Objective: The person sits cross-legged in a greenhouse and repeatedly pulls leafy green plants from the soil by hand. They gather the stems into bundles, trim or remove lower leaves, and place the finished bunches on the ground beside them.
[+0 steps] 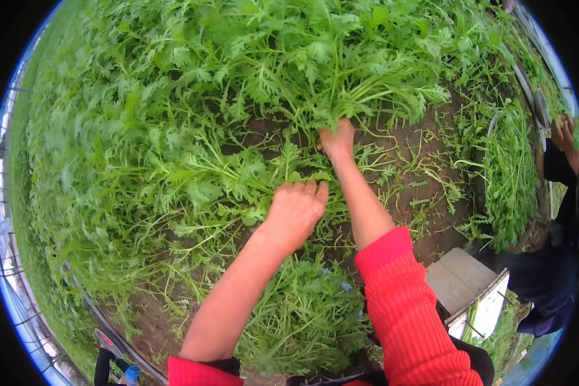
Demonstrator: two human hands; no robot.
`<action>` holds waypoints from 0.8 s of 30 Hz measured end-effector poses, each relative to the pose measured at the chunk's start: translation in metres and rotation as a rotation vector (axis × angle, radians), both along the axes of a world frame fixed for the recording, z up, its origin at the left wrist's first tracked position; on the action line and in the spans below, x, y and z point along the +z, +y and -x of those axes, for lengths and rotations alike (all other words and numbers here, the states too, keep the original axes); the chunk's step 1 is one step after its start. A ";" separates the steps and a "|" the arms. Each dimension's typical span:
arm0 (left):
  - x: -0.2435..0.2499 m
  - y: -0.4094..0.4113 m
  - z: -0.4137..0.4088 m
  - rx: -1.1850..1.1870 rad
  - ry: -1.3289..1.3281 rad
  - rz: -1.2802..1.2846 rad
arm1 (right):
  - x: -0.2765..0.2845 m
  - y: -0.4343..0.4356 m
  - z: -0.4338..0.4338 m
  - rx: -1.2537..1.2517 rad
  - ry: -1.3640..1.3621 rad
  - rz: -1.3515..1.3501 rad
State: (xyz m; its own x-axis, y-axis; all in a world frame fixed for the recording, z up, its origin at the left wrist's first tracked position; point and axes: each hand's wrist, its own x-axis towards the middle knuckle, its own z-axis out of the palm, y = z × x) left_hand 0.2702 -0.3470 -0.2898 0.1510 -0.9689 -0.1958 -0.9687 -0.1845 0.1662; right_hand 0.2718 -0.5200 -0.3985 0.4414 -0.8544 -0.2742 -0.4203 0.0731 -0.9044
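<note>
Serrated leafy green plants grow densely in brown soil. My right hand, reaching out from a red ribbed sleeve, is closed around the stem bases of a bunch of leafy greens that fans out above it. My left hand is bent down at the middle of the view, nearer to me, against green stems and leaves; its fingertips are partly hidden, so what they grip is unclear. Below both forearms lies a large heap of cut greens.
Another pile of greens lies at the right. A worn box-like object stands at lower right. A co-worker in dark clothes is at the right edge, with hands near plants. Another person's blue-gloved hand shows at lower left.
</note>
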 end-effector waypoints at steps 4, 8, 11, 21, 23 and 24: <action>-0.002 0.008 -0.002 0.042 0.048 -0.006 | 0.027 -0.009 0.010 0.056 -0.230 -0.468; -0.005 0.008 0.000 0.036 0.031 0.042 | 0.022 -0.012 0.002 -0.020 -0.346 -0.261; -0.002 0.011 -0.001 0.057 0.097 0.011 | 0.013 -0.018 -0.027 -0.038 -0.114 -0.127; 0.019 0.007 0.004 0.075 0.126 0.021 | 0.037 -0.021 0.003 0.167 -0.051 -0.271; 0.025 0.018 0.004 0.099 0.057 0.196 | 0.092 -0.012 0.041 0.228 -0.313 -0.505; 0.029 0.020 0.007 0.104 0.022 0.290 | 0.126 -0.013 0.064 0.270 -0.300 -0.601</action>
State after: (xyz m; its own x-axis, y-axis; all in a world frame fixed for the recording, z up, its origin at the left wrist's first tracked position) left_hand 0.2627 -0.3270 -0.2608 0.2509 -0.9645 0.0820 -0.9426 -0.2242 0.2474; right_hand 0.2078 -0.5331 -0.2727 0.7459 -0.4443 -0.4963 -0.2339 0.5228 -0.8197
